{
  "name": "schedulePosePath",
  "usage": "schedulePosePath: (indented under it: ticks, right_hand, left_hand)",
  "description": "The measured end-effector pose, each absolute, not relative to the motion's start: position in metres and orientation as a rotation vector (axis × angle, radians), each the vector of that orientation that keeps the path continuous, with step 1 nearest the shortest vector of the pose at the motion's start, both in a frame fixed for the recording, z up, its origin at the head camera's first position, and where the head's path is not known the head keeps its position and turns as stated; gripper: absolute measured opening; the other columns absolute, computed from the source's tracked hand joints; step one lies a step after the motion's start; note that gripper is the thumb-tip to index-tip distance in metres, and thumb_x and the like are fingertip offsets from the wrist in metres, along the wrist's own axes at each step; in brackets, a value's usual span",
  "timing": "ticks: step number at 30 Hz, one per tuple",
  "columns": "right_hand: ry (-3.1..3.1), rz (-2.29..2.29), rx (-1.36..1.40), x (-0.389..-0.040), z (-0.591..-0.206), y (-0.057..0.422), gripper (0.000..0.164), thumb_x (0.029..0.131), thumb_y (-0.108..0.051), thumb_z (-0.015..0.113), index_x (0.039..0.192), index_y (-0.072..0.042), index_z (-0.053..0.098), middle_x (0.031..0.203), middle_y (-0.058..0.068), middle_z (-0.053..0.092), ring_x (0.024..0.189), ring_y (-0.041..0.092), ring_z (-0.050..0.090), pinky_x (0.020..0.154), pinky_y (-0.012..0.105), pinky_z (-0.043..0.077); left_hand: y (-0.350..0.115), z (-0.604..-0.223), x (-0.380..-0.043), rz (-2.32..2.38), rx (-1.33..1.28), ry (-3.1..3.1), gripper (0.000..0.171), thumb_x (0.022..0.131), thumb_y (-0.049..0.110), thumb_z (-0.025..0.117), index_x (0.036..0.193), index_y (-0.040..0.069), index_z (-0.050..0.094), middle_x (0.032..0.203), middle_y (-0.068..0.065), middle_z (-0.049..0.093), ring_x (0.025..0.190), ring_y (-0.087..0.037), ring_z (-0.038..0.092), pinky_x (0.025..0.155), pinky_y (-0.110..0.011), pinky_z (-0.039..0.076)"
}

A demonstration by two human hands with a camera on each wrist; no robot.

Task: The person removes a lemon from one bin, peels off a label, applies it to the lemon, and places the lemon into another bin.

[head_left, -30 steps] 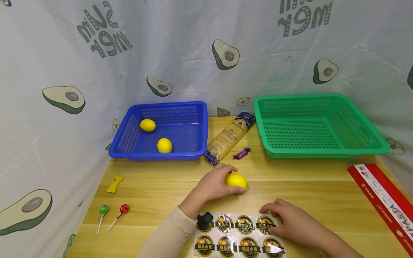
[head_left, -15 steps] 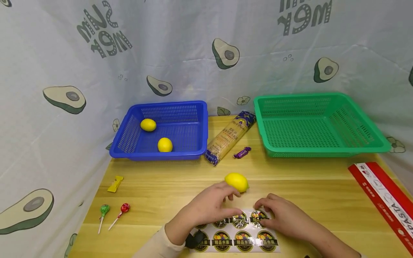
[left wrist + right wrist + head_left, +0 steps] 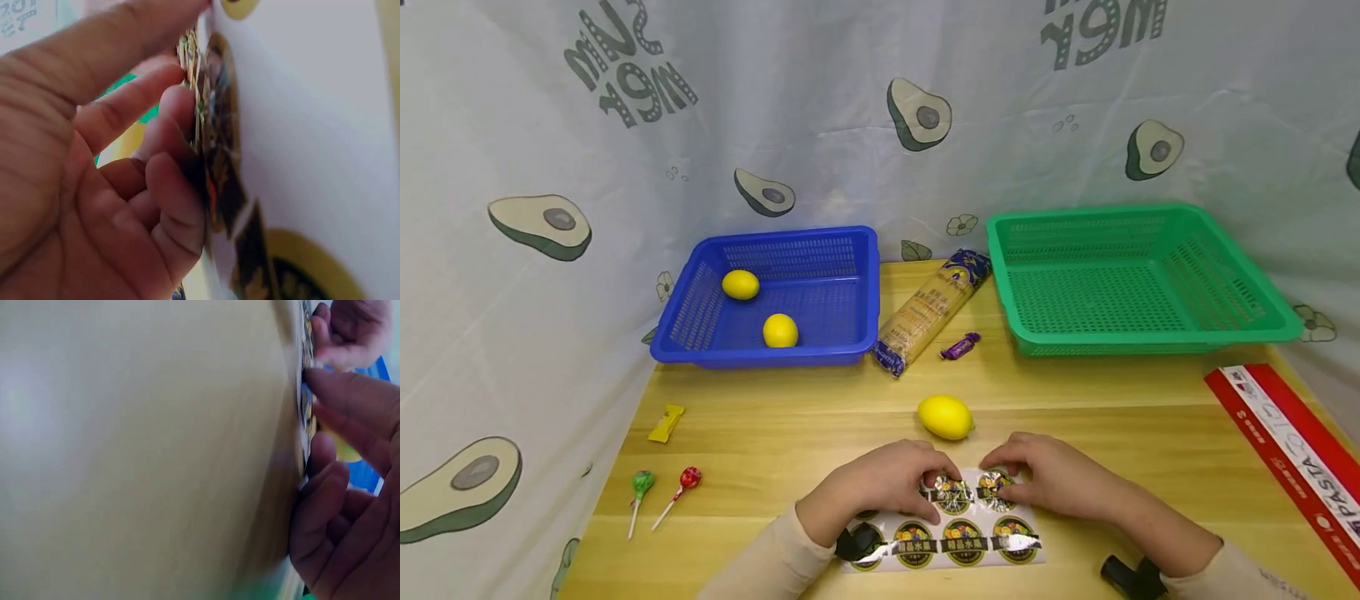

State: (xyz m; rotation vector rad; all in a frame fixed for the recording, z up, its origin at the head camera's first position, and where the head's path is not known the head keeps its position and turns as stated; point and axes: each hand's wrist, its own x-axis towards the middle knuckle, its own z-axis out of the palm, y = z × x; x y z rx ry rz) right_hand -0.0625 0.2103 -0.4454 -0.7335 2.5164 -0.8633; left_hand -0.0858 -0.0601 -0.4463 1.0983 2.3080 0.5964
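A white sheet of round black-and-gold stickers [image 3: 951, 554] lies on the table in front of me. At its upper right corner my right hand [image 3: 1067, 479] holds the sheet between thumb and bent fingers. My left hand [image 3: 887, 477] rests over its upper left part; in the left wrist view the thumb stretches along the sheet [image 3: 306, 125] and the other fingers bend loosely against the stickers. Just beyond both hands sits a yellow lemon [image 3: 945, 417], touched by neither. Two more lemons lie in the blue basket [image 3: 775, 360]: one lemon [image 3: 741, 285] behind, another lemon [image 3: 780, 331] in front.
A green basket [image 3: 1150, 340] stands at the back right. Between the baskets lie a spaghetti packet [image 3: 928, 317] and a purple candy [image 3: 960, 346]. A yellow candy [image 3: 666, 423], a green lollipop [image 3: 642, 483] and a red lollipop [image 3: 689, 478] lie left. A red pasta box [image 3: 1292, 467] lies right.
My left hand has let go of the lemon and come back onto the sticker sheet. The sheet has shifted slightly left and away from me, with my right hand at its corner.
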Motion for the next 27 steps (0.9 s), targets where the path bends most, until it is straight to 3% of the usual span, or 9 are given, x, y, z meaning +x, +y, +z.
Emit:
schedulePosePath:
  ticks: [12, 20, 27]
  right_hand:
    - [2.419, -0.949, -0.723, -0.07, -0.446, 0.209, 0.023, 0.09, -0.031, 0.079, 0.11, -0.023, 0.074, 0.084, -0.012, 0.056, 0.073, -0.001, 0.047, 0.062, 0.02, 0.042]
    - [2.481, -0.941, -0.728, -0.072, -0.445, 0.204, 0.009, 0.093, -0.028, 0.076, 0.093, -0.025, 0.067, 0.075, -0.014, 0.052, 0.069, -0.003, 0.044, 0.061, 0.02, 0.04]
    - [2.388, -1.152, -0.653, -0.072, -0.441, 0.211, 0.011, 0.094, -0.022, 0.074, 0.09, -0.019, 0.065, 0.079, -0.008, 0.058, 0.069, 0.0, 0.05, 0.06, 0.021, 0.045]
  left_hand:
    - [-0.064, -0.444, -0.093, 0.502, 1.118, 2.309, 0.048, 0.084, 0.024, 0.085, 0.13, 0.028, 0.07, 0.093, 0.012, 0.055, 0.082, 0.002, 0.048, 0.074, -0.011, 0.041]
    - [-0.064, -0.449, -0.092, 0.564, 1.072, 2.319, 0.048, 0.083, 0.026, 0.086, 0.128, 0.028, 0.07, 0.093, 0.012, 0.056, 0.082, 0.003, 0.049, 0.074, -0.012, 0.042]
    - [-0.064, -0.449, -0.092, 0.564, 1.063, 2.326, 0.05, 0.082, 0.026, 0.087, 0.129, 0.028, 0.07, 0.094, 0.012, 0.056, 0.082, 0.003, 0.049, 0.074, -0.012, 0.042]
